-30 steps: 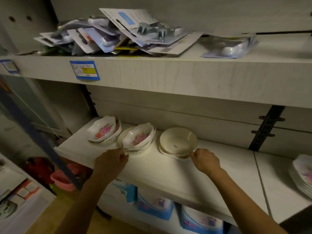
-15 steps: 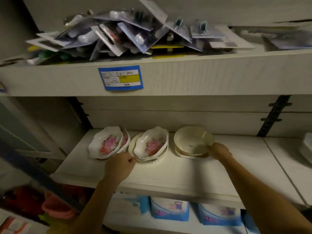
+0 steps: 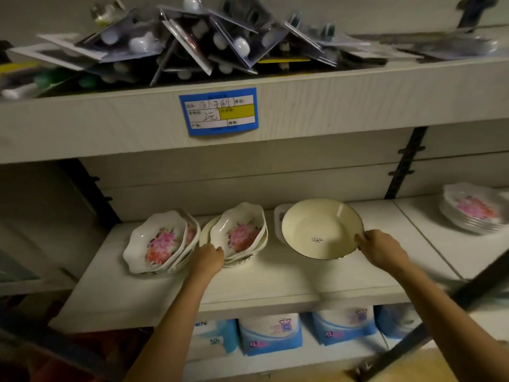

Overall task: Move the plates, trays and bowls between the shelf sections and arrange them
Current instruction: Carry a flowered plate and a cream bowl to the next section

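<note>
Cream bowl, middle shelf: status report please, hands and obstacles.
Right hand grips cream bowl rim, bowl tilted up. Left hand on middle floral stack. Nothing blocking.

Cream bowl (image 3: 321,228) now tipped up on its near edge, inside facing out, vs flat on its stack 0.5 s ago. Right hand (image 3: 381,250) gripping its right rim. Left hand (image 3: 208,257) moved fwd, touching middle flowered-bowl stack (image 3: 239,234).

left grip (image 3: 207,257) seemingly pinching, right grip (image 3: 381,250) clasping
</note>
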Action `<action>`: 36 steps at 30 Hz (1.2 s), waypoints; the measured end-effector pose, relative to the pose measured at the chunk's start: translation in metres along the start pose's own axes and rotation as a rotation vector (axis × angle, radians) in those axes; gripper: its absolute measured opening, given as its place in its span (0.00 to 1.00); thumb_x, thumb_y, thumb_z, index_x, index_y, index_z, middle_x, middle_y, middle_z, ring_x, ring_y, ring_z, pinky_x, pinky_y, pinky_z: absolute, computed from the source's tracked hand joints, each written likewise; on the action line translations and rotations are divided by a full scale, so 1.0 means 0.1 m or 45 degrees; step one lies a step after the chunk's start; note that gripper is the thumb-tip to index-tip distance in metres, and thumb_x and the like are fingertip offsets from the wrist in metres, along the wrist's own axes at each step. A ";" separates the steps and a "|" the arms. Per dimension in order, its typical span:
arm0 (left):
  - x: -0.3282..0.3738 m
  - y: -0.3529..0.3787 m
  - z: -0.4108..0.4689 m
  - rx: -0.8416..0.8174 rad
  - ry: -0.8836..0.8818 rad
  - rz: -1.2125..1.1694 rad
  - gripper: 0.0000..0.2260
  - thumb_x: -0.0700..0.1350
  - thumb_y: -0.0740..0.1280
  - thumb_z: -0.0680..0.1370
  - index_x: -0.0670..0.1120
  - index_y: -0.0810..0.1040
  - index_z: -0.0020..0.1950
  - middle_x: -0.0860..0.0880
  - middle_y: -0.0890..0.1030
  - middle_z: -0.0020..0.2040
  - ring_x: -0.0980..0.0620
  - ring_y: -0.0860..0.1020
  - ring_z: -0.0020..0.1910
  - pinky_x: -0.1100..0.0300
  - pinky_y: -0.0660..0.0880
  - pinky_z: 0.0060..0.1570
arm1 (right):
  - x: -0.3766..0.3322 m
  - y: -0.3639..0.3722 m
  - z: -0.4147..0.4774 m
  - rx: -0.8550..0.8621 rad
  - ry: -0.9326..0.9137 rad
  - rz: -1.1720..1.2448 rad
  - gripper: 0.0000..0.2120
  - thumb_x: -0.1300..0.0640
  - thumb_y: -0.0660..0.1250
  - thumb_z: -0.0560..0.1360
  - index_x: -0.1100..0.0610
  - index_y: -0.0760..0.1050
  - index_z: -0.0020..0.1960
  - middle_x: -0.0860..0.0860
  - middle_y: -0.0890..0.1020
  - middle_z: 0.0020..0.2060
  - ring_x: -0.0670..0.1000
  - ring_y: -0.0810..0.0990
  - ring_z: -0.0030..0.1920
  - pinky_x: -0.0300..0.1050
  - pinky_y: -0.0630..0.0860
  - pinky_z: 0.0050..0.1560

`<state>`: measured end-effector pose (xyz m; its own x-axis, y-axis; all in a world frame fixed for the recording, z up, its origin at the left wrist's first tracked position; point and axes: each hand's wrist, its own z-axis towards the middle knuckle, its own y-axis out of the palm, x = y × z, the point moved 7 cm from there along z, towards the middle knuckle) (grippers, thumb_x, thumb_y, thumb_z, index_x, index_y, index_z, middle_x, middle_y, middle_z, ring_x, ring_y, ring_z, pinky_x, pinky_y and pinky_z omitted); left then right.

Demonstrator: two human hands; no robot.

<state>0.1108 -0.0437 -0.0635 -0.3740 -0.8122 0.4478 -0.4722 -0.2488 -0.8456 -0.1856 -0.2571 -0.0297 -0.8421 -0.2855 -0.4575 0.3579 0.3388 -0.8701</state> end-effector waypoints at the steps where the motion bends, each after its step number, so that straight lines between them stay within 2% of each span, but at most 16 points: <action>1: 0.01 0.02 0.03 -0.021 -0.003 0.009 0.19 0.47 0.55 0.79 0.32 0.75 0.55 0.33 0.79 0.55 0.37 0.79 0.52 0.50 0.76 0.50 | 0.03 -0.04 -0.07 0.009 0.008 0.009 0.17 0.51 0.54 0.79 0.53 0.68 0.33 0.56 0.77 0.39 0.56 0.75 0.41 0.46 0.69 0.42; 4: 0.03 0.07 0.07 -0.060 -0.037 -0.034 0.18 0.49 0.62 0.77 0.34 0.76 0.54 0.35 0.81 0.53 0.39 0.81 0.48 0.56 0.71 0.39 | 0.13 -0.15 -0.23 0.044 0.045 0.031 0.17 0.52 0.55 0.78 0.53 0.68 0.31 0.55 0.76 0.36 0.55 0.73 0.37 0.46 0.67 0.38; 6: 0.03 0.08 0.09 -0.055 -0.071 -0.091 0.16 0.47 0.65 0.75 0.34 0.76 0.53 0.36 0.81 0.48 0.39 0.81 0.49 0.57 0.70 0.38 | 0.19 -0.20 -0.30 0.062 0.059 0.064 0.17 0.53 0.55 0.79 0.54 0.69 0.32 0.54 0.76 0.33 0.53 0.72 0.35 0.44 0.65 0.34; 9: 0.03 0.06 0.07 -0.056 -0.108 -0.147 0.16 0.45 0.66 0.74 0.33 0.76 0.53 0.37 0.80 0.47 0.40 0.80 0.45 0.56 0.73 0.36 | 0.24 -0.23 -0.37 0.075 0.066 0.098 0.17 0.53 0.55 0.79 0.54 0.70 0.33 0.52 0.75 0.32 0.49 0.71 0.33 0.41 0.65 0.32; 12: 0.02 0.05 0.08 -0.074 -0.105 -0.238 0.16 0.45 0.64 0.75 0.33 0.75 0.55 0.37 0.78 0.45 0.43 0.75 0.37 0.60 0.66 0.27 | 0.28 -0.24 -0.40 0.079 0.090 0.104 0.17 0.53 0.54 0.79 0.55 0.71 0.34 0.52 0.75 0.32 0.49 0.71 0.33 0.41 0.65 0.32; 15: -0.02 0.02 0.11 -0.088 -0.130 -0.381 0.17 0.45 0.61 0.77 0.33 0.73 0.57 0.39 0.75 0.41 0.48 0.70 0.29 0.61 0.63 0.27 | 0.31 -0.24 -0.42 0.081 0.103 0.122 0.18 0.53 0.54 0.79 0.55 0.71 0.33 0.52 0.74 0.31 0.50 0.72 0.33 0.43 0.66 0.34; 17: -0.04 -0.02 0.14 -0.042 -0.116 -0.493 0.18 0.46 0.60 0.77 0.32 0.74 0.56 0.36 0.77 0.39 0.45 0.70 0.30 0.59 0.65 0.31 | 0.33 -0.24 -0.45 0.083 0.112 0.148 0.18 0.53 0.54 0.79 0.54 0.70 0.33 0.51 0.74 0.30 0.50 0.72 0.33 0.43 0.66 0.34; 20: -0.02 -0.12 0.12 0.107 -0.034 -0.488 0.18 0.47 0.59 0.77 0.32 0.77 0.49 0.34 0.80 0.43 0.39 0.78 0.40 0.53 0.69 0.38 | 0.38 -0.26 -0.51 0.095 0.143 0.179 0.18 0.53 0.55 0.79 0.54 0.69 0.32 0.51 0.73 0.29 0.49 0.70 0.31 0.43 0.66 0.34; 23: 0.06 -0.20 0.01 0.179 0.090 -0.433 0.16 0.45 0.58 0.78 0.34 0.75 0.39 0.38 0.76 0.35 0.43 0.73 0.34 0.55 0.67 0.36 | 0.46 -0.29 -0.59 0.111 0.175 0.226 0.17 0.53 0.55 0.79 0.54 0.70 0.33 0.51 0.74 0.30 0.50 0.71 0.32 0.43 0.67 0.36; 26: 0.21 -0.27 -0.16 0.235 0.261 -0.366 0.17 0.42 0.58 0.77 0.34 0.73 0.32 0.38 0.73 0.30 0.44 0.70 0.31 0.56 0.63 0.34 | 0.55 -0.34 -0.70 0.147 0.201 0.246 0.17 0.52 0.55 0.79 0.54 0.71 0.34 0.52 0.75 0.32 0.49 0.72 0.33 0.43 0.69 0.37; 29: 0.40 -0.27 -0.35 0.230 0.374 -0.342 0.17 0.41 0.58 0.77 0.34 0.72 0.31 0.39 0.72 0.29 0.45 0.68 0.29 0.57 0.61 0.30 | 0.68 -0.41 -0.83 0.172 0.228 0.308 0.17 0.52 0.56 0.79 0.55 0.72 0.34 0.51 0.75 0.32 0.49 0.73 0.34 0.44 0.71 0.41; 33: 0.66 -0.20 -0.60 0.181 0.508 -0.355 0.17 0.43 0.59 0.75 0.39 0.69 0.28 0.42 0.69 0.26 0.45 0.67 0.28 0.57 0.60 0.30 | 0.94 -0.54 -1.04 0.171 0.234 0.344 0.18 0.52 0.56 0.79 0.56 0.73 0.34 0.49 0.74 0.30 0.48 0.74 0.33 0.43 0.73 0.39; 36: 0.87 -0.14 -0.80 0.149 0.583 -0.332 0.16 0.39 0.59 0.77 0.38 0.70 0.28 0.44 0.70 0.26 0.46 0.67 0.28 0.58 0.60 0.30 | 1.17 -0.68 -1.18 0.186 0.244 0.359 0.19 0.52 0.56 0.79 0.57 0.73 0.33 0.50 0.74 0.30 0.47 0.73 0.31 0.42 0.72 0.38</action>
<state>0.0207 -0.0687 0.0108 -0.5782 -0.4094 0.7058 -0.5137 -0.4894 -0.7047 -0.3559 -0.2082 -0.0021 -0.7577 -0.0217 -0.6523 0.6285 0.2448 -0.7383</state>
